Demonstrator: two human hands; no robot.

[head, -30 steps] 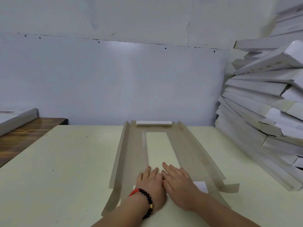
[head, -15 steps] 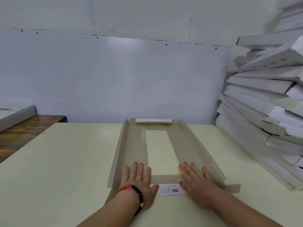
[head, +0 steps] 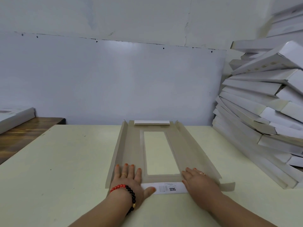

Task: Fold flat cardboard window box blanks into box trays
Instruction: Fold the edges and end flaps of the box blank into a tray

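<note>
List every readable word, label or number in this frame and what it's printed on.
"SGS", upside down to the camera: on the white folded near-end flap of the grey cardboard window box blank.
Small print blocks left of it on that flap: too small to read.
Stacked white folded boxes at right: no legible text.

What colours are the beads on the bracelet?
Red and black beads, one gold, on the beaded bracelet at the left wrist; head view.

Your box blank (head: 164, 154) lies lengthwise on the table (head: 65, 161) straight ahead of you — left hand (head: 129, 179) flat on its near left corner, right hand (head: 199, 182) on its near right. The folded boxes (head: 265, 102) are stacked at your right — against the wall (head: 114, 79) behind.
</note>
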